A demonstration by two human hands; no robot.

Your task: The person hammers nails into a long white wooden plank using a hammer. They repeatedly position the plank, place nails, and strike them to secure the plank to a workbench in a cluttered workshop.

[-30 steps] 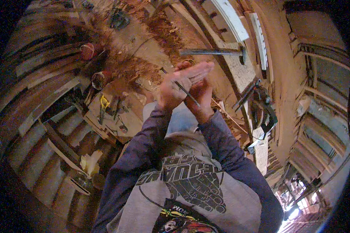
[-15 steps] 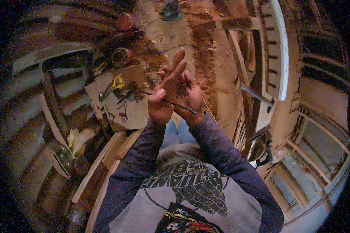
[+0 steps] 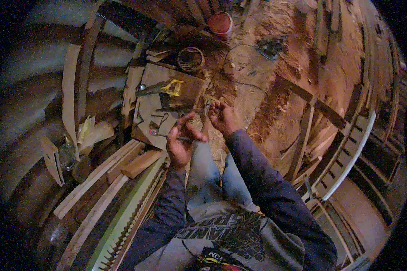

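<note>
My left hand (image 3: 182,143) is raised over the near edge of a low wooden work surface (image 3: 144,108), its fingers bent. A thin dark rod (image 3: 183,138) lies across this hand, held by the thumb. My right hand (image 3: 224,119) is apart from it, a little farther off and to the right, with fingers curled together. Whether anything small is in those fingers is hidden. On the work surface rest a handsaw with a yellow handle (image 3: 172,87), other dark tools, and a small red round thing (image 3: 153,131) beside a thin loop.
Boards (image 3: 99,174) and a long green-edged strip with large teeth (image 3: 126,207) lie at the left. Beyond stand a red bucket (image 3: 220,24) and a round container (image 3: 191,58). A dark corded tool (image 3: 271,48) sits on the shavings-strewn floor; a slotted wooden frame (image 3: 348,156) is at right.
My hands were together, with the rod across both; now they are apart, and the rod is at my left hand. My right fingers have curled. The view has turned left.
</note>
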